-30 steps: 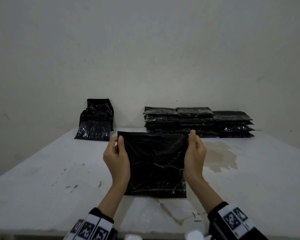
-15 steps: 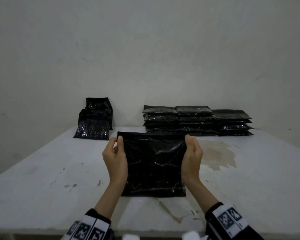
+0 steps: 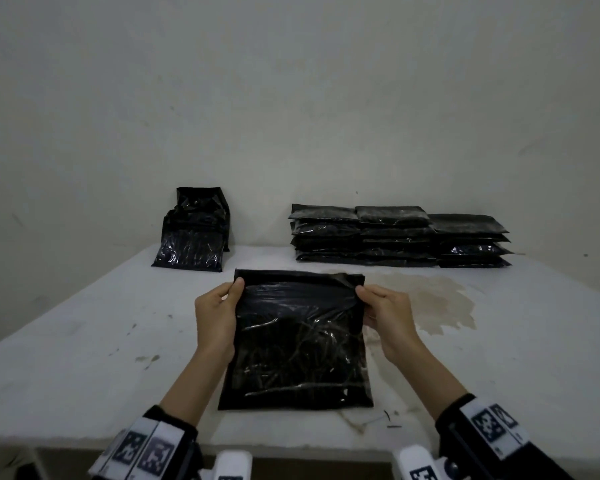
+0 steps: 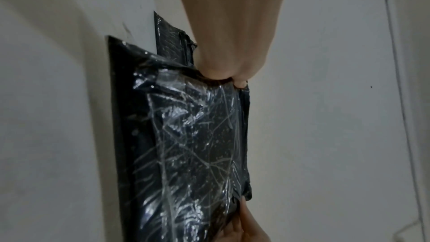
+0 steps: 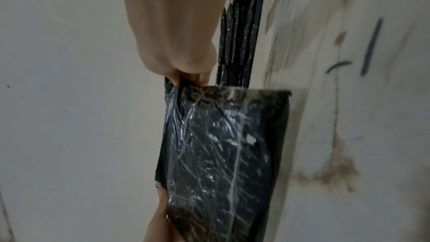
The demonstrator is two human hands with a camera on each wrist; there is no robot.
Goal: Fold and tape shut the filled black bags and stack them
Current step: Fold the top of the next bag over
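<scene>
A flat, glossy black plastic bag point(image 3: 300, 344) with a creased, shiny face is lying on the white tabletop point(image 3: 84, 348) in front of the person, its near edge resting on the surface and its far edge being lifted. Thin pale lines are showing through the film (whether they are creases or the contents, I cannot tell). The top strip of the bag is sitting as a smoother, darker band across its width.

The left hand point(image 3: 217, 315) is pinching the bag's upper left corner, thumb on the front and fingers behind; its grip is closing on the plastic. The right hand point(image 3: 387, 317) is pinching the upper right corner in the same way.

Against the wall at the back, a stack of flat black packets point(image 3: 395, 235) is sitting in three low piles, and a loose heap of black bags point(image 3: 194, 233) is leaning to its left. A brownish stain point(image 3: 437, 303) is spreading over the tabletop beside the right hand.
</scene>
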